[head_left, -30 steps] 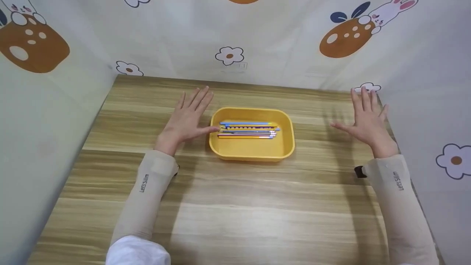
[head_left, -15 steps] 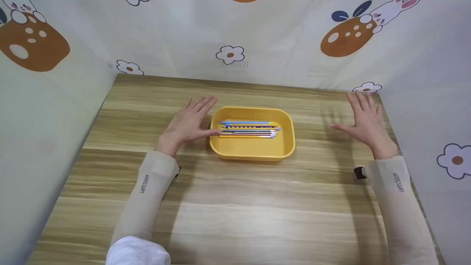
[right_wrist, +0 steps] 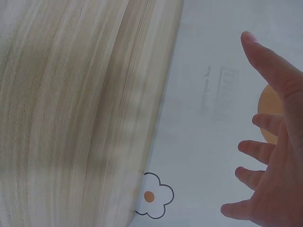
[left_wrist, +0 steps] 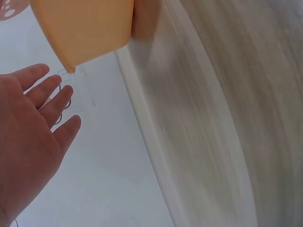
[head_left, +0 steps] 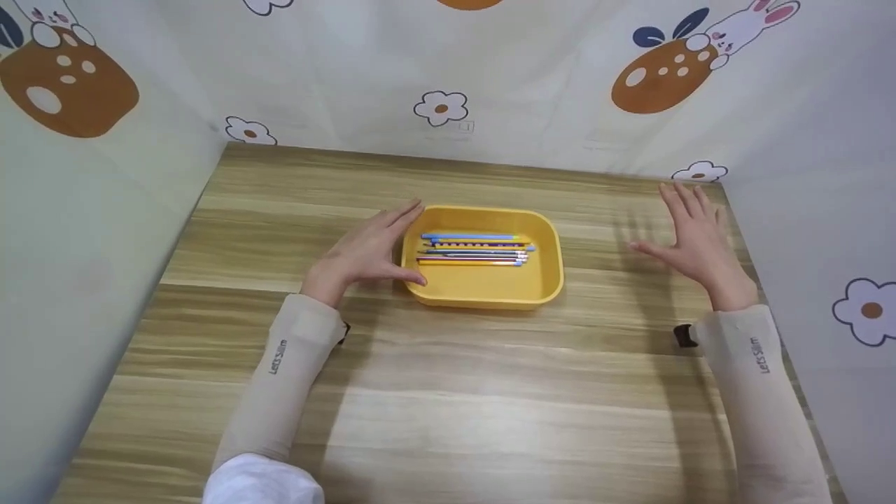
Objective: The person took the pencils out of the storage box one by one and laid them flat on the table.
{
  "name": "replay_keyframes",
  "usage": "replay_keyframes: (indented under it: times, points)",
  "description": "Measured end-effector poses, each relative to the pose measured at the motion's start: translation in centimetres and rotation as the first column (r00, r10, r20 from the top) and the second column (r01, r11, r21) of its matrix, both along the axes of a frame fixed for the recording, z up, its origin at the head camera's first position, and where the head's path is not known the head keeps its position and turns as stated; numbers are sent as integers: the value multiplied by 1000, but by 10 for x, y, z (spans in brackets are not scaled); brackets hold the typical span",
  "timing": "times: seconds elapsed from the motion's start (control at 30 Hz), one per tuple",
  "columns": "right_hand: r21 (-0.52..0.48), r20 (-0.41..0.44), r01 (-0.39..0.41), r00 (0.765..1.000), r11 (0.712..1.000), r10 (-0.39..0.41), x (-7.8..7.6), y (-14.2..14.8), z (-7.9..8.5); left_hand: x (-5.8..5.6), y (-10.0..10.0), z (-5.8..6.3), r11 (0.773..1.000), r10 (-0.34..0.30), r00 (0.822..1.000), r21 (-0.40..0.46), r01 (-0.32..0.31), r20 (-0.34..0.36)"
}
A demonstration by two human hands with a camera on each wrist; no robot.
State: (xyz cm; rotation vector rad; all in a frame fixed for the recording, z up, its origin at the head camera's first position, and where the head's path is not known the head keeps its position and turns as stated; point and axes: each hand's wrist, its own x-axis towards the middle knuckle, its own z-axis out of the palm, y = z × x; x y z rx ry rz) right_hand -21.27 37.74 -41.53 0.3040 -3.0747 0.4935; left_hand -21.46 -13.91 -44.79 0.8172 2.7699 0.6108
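Observation:
A yellow plastic box (head_left: 483,294) sits on the table with several pencils (head_left: 476,250) lying side by side in it, mostly blue, yellow and dark striped. My left hand (head_left: 367,248) is at the box's left end, thumb and fingers spread apart, overlapping the rim in the head view. In the left wrist view, the relaxed fingers (left_wrist: 59,101) show just below a corner of the box, with nothing in them. Well off to the right, my right hand (head_left: 703,248) is held above the table, fingers spread, holding nothing.
The wood-grain table (head_left: 448,392) is bounded at the back by a pale curtain-like wall (head_left: 350,77) printed with flowers and rabbits. Similar side walls stand at left and right, the right one close beside my right forearm. A dark wrist device (head_left: 685,336) shows at my right sleeve.
My left hand has moved right and nearer to me, its thumb lowering to the front left of the box's rim. The right hand's fingers have drawn slightly together. Box and pencils stay put.

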Motion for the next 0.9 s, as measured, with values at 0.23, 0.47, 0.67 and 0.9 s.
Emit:
replay_keyframes:
  times: [0.23, 0.47, 0.67, 0.9]
  points:
    - [-30, 7, -10, 1000, 999, 10, 0, -5, 0, 2, 3, -7, 1000, 2, 999, -6, -1, 51]
    - [-34, -39, -48, 998, 998, 46, 3, -13, 1, 2, 4, -14, 996, -19, 994, 86, 10, 104]
    - [-78, -44, -74, 997, 994, 71, 3, -21, 1, 3, 1, -18, 989, -36, 992, 147, 17, 125]
    - [-198, 25, -22, 999, 980, 27, 3, -31, 9, 0, 3, -19, 988, -31, 993, 154, 13, 116]
